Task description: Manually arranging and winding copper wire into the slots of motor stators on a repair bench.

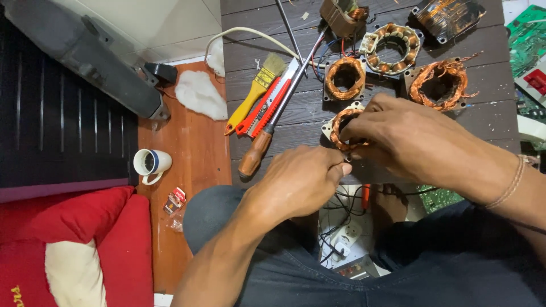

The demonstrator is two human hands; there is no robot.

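While the right hand [398, 133] grips a copper-wound stator coil [347, 128] at the dark table's [296, 113] near edge, the left hand [304, 179] pinches something tiny just below it. Three more coils [345, 77] sit behind; a screwdriver [267, 133], red cutter [267, 105] and yellow brush [256, 91] lie left.

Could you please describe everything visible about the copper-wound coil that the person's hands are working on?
The small ring-shaped stator with copper-orange winding on a pale frame lies at the near edge of the dark slatted wooden table. The right hand covers its right side, fingers gripping the winding; the left hand pinches at its lower edge. Its hollow centre shows partly.
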